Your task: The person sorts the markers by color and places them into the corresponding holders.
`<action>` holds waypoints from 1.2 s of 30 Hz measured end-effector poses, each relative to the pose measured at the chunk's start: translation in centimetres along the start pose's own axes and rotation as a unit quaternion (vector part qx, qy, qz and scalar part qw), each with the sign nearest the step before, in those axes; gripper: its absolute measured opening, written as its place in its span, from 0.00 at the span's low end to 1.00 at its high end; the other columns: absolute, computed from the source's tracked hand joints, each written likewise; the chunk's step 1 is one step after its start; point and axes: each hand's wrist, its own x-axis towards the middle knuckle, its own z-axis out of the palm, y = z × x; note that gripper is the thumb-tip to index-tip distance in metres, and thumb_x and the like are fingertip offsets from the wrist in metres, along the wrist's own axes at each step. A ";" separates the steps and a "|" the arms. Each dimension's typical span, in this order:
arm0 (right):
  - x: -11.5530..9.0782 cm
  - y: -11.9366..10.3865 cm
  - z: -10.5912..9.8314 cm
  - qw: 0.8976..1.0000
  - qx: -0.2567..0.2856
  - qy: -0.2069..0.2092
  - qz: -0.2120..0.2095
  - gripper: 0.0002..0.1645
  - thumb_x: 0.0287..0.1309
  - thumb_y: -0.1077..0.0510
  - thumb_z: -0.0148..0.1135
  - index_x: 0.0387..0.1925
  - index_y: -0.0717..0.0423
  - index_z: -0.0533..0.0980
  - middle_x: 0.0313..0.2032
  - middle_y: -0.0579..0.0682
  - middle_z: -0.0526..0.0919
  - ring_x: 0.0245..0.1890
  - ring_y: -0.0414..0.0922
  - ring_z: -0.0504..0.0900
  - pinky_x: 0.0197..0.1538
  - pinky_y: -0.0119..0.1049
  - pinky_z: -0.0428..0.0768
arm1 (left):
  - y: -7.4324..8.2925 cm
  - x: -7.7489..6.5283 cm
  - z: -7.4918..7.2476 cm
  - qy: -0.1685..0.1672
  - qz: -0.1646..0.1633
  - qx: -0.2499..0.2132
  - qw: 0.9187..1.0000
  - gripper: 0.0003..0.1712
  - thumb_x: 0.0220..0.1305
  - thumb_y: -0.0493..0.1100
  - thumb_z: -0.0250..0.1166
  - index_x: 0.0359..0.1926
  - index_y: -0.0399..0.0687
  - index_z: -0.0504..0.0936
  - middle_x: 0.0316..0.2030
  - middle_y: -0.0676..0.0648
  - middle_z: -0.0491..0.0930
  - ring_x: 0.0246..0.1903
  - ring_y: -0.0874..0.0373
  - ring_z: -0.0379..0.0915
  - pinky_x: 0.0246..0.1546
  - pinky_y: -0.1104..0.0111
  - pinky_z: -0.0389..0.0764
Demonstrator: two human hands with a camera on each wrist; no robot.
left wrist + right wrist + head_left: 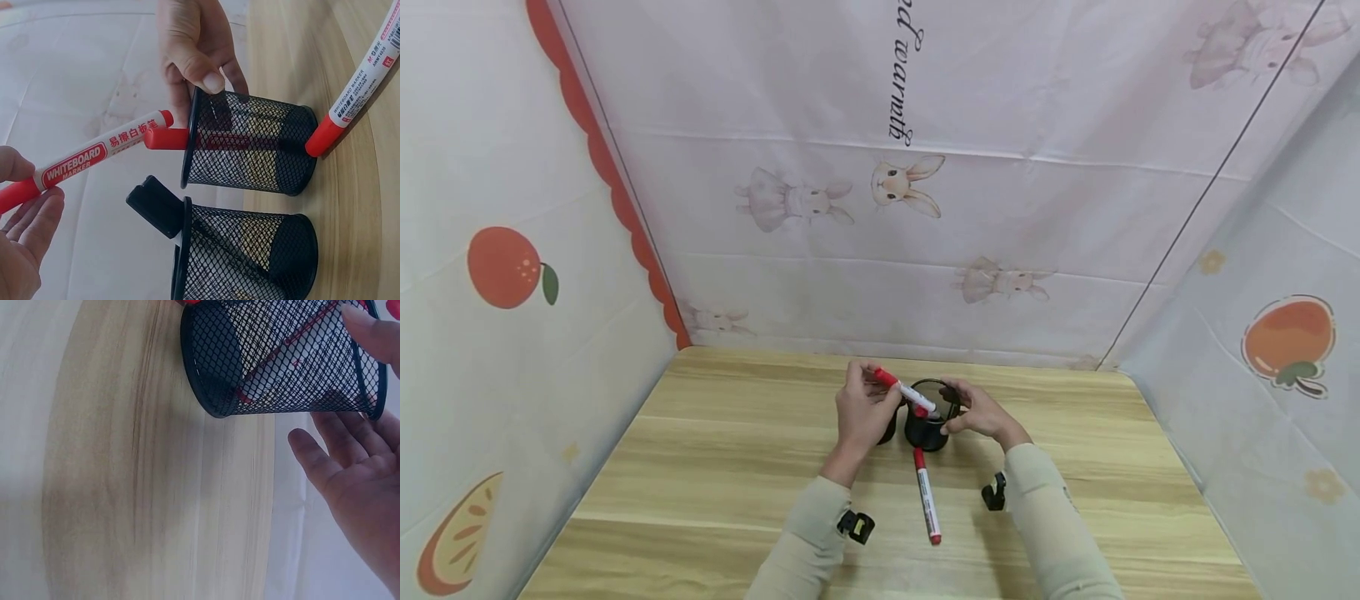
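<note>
My left hand [865, 412] pinches a red-and-white whiteboard marker [94, 153] near its red cap, the barrel slanting over the mouth of a black mesh pen cup [925, 437]. Inside that cup stands another red marker [167, 139], its cap poking above the rim. With thumb and fingers, my right hand [985, 414] holds this cup at the rim, as the right wrist view also shows. Beside it, partly behind the left hand in the head view, is a second mesh cup [250, 250] with a black-capped marker [156, 206] in it.
One more red whiteboard marker [927, 500] lies on the wooden table [715, 467], its red end right by the base of the held cup. Printed fabric walls [880, 308] enclose the table at the back and both sides.
</note>
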 end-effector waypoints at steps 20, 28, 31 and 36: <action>0.2 0.2 -0.1 1.000 0.015 -0.012 0.003 0.54 0.41 0.71 0.70 0.68 0.67 0.51 0.63 0.69 0.59 0.64 0.63 0.55 0.62 0.56 0.55 | -1.1 -0.3 0.8 -0.008 -0.021 0.006 1.000 0.17 0.47 0.26 0.66 0.38 0.37 0.70 0.28 0.43 0.80 0.29 0.53 0.80 0.31 0.71 0.79; -0.1 -0.8 0.4 1.000 -0.012 -0.001 0.013 0.56 0.41 0.66 0.72 0.69 0.64 0.51 0.64 0.68 0.58 0.65 0.63 0.53 0.62 0.57 0.55 | -1.6 -0.3 1.0 -0.009 -0.033 0.014 0.999 0.17 0.47 0.26 0.66 0.38 0.37 0.71 0.28 0.43 0.80 0.30 0.54 0.79 0.31 0.72 0.79; -0.2 -1.1 0.5 0.999 -0.032 0.016 0.019 0.55 0.41 0.65 0.73 0.68 0.65 0.53 0.65 0.67 0.57 0.65 0.64 0.52 0.61 0.58 0.54 | -1.8 -0.3 1.1 -0.012 -0.033 0.018 0.999 0.17 0.47 0.27 0.66 0.38 0.37 0.71 0.29 0.43 0.80 0.30 0.55 0.79 0.31 0.72 0.79; 0.2 -0.2 0.6 0.997 -0.062 0.039 0.024 0.54 0.39 0.63 0.75 0.67 0.66 0.56 0.64 0.67 0.60 0.64 0.65 0.52 0.61 0.60 0.53 | -2.1 -0.2 1.2 -0.020 -0.035 0.025 0.999 0.16 0.48 0.27 0.67 0.38 0.38 0.72 0.29 0.44 0.80 0.30 0.55 0.79 0.32 0.72 0.79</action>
